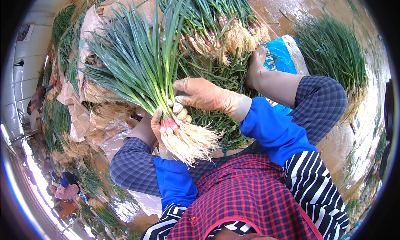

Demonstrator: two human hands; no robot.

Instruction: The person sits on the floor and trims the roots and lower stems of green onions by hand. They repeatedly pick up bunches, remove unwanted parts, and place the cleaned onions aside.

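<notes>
My left hand (156,125), in a tan glove, grips a bunch of green onions (161,96) just above its pink-white bulbs (169,125). The fingertips wrap around the far side of the stems. Pale stringy roots (190,143) hang toward my lap, while the long green leaves fan up and to the left. Beside the stems is my right hand (204,94), gloved too, with thumb and forefinger at the bunch's right edge. Whether those fingers pinch a stem is hidden.
Loose green leaves (218,74) litter the ground between my boots. More rooted onion bunches (215,27) lie ahead, and another pile (334,52) sits at right near a blue-and-white sack (281,57). Brown sheeting (90,30) covers heaps at left. Another person (67,187) is far off at lower left.
</notes>
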